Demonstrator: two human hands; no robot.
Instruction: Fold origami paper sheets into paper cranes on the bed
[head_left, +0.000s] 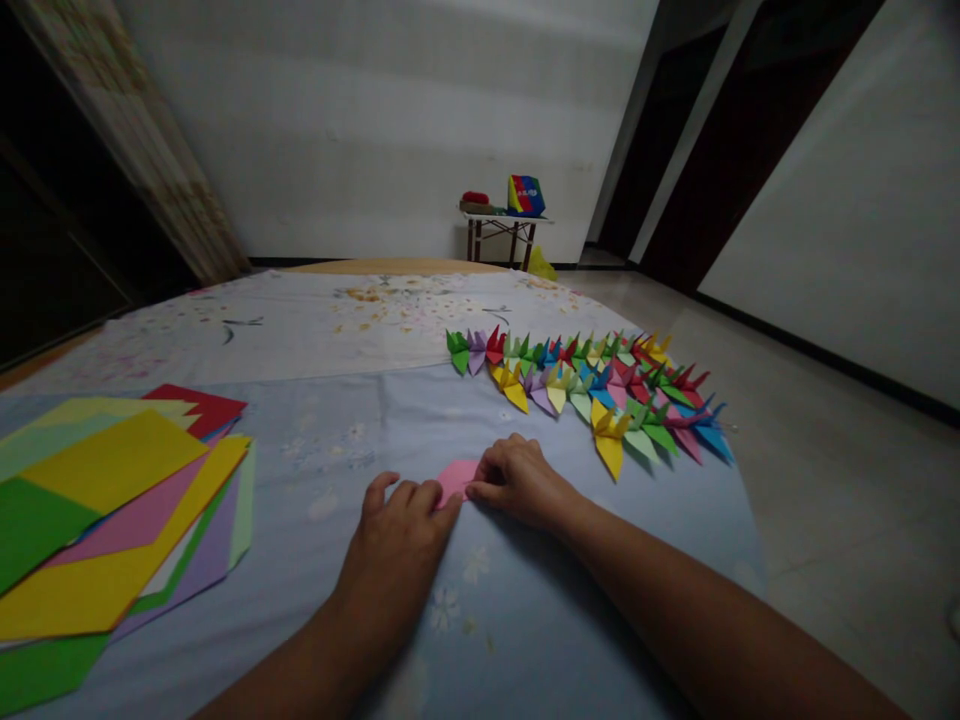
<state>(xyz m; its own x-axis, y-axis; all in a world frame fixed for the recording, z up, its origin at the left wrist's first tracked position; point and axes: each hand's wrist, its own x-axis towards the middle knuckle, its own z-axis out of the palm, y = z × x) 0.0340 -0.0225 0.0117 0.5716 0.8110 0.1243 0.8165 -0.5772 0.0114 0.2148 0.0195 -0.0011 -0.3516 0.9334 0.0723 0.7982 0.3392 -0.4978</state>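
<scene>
A small piece of pink origami paper (455, 478), partly folded, lies on the blue tablecloth between my two hands. At its left edge, my left hand (401, 525) holds it with thumb and bent fingers. My right hand (519, 482) pinches its right edge, fingers curled in. Fingers cover both sides of the paper, so its full outline is hidden. Beyond my right hand stand several folded paper cranes (613, 432) in many colours, set in rows.
On the left lies a spread pile of coloured paper sheets (112, 500). A floral cloth (300, 310) covers the table's far part, and the blue tablecloth (322, 600) its near part. Against the back wall, a small stand (501, 219) bears a colourful bag (526, 196).
</scene>
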